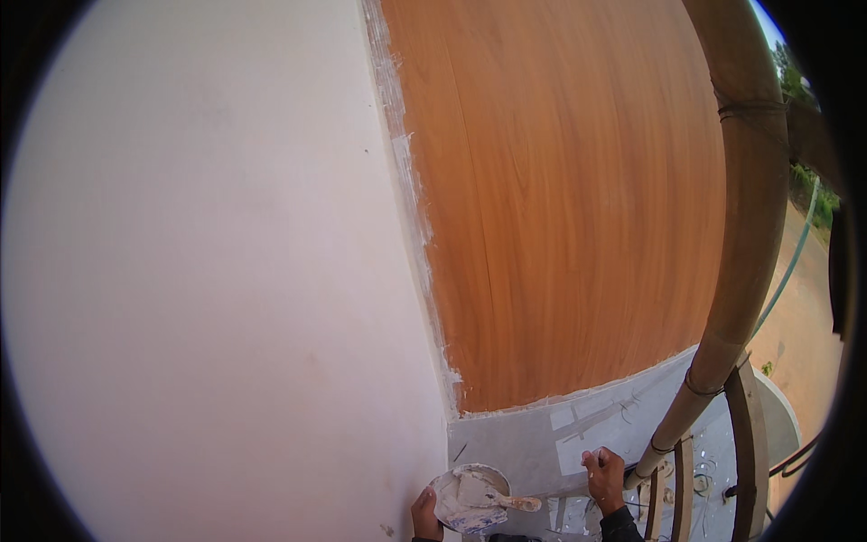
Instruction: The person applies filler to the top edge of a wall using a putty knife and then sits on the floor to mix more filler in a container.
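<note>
Low in the view, my left hand (424,516) grips the edge of a round bowl (499,471). White putty (462,490) fills and smears the inside of the bowl. A putty knife (522,503) lies across it, its caked handle sticking out past the right rim. To the right of the bowl, my right hand (606,479) is raised with its fingers curled together. Its fingertips look whitish, and whatever they may pinch is too small to make out.
A white wall (217,271) rises on the left, meeting a wood-grain panel (578,217) along a putty-smeared seam (417,203). Close on the right stands a thick bamboo pole (754,190) tied to wooden rungs (746,443). Below lies a spattered grey floor (506,447).
</note>
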Motion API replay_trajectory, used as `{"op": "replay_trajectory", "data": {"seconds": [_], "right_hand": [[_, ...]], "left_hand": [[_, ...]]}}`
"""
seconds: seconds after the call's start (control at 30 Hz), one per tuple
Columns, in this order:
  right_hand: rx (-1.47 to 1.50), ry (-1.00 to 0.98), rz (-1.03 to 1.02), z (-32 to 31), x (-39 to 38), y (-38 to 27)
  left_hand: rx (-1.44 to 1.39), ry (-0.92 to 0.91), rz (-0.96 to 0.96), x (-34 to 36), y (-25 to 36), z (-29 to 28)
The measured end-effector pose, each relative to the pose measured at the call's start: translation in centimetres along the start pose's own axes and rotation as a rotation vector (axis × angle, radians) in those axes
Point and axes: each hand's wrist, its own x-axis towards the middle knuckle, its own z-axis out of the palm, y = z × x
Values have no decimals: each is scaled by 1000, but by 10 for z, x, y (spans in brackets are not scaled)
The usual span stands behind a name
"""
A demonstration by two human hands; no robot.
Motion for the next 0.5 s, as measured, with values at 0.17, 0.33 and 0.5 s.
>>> {"op": "replay_trajectory", "data": {"seconds": [0.17, 0.33, 0.5], "right_hand": [[-104, 147, 29, -23, -31, 27], [-166, 3, 234, -74, -84, 14], [-95, 161, -30, -95, -123, -17]], "left_hand": [[-1, -6, -11, 0, -5, -3], [24, -52, -21, -10, -17, 5], [17, -112, -37, -12, -31, 22]]}}
